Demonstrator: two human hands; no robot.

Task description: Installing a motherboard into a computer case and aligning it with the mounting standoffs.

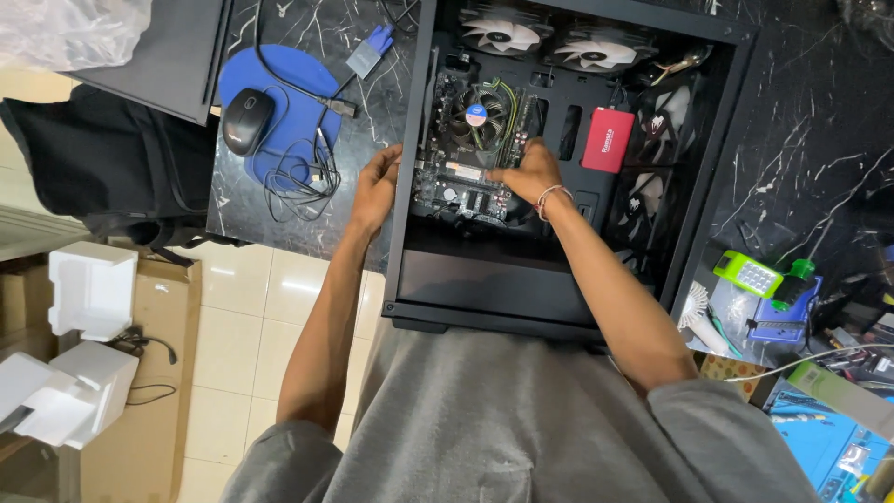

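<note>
An open black computer case (484, 289) lies flat on the dark marble tabletop (801, 158), its green circuit board (461, 177) inside near the left wall. The left hand (377, 186) grips the case's left edge, fingers curled over the rim. The right hand (529, 172) rests on the board just below the round cooling fan (477, 116), fingers pressed together and bent down onto it. A red drive (607, 140) sits just right of that hand. A black mouse (247, 121) lies on a blue pad (279, 102), well left of the case.

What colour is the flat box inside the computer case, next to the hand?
The flat box is red, seen in the head view, just beside the right hand.
</note>
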